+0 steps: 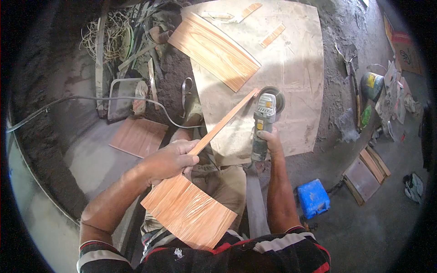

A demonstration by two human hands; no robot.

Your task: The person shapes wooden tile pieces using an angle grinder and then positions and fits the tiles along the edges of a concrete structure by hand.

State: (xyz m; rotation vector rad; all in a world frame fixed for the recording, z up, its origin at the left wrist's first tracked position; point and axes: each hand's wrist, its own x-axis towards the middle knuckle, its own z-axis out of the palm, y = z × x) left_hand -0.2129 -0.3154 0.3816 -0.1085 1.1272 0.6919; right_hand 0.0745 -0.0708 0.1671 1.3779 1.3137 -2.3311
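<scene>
My left hand is closed around the near end of a narrow wood-patterned tile strip, which slants up and away. In my right hand is an angle grinder, held with its disc pointing away from me. The strip's far end lies close beside the disc; whether they touch I cannot tell. Across my lap rests a cut wood-patterned tile, just below my left hand. A larger wood-patterned tile lies on the pale board in front of me.
Small tile offcuts lie on the board's far part. A grey cable crosses the left side, near a brownish tile. To the right are a blue plastic container, stacked tile pieces, a shovel and a bucket.
</scene>
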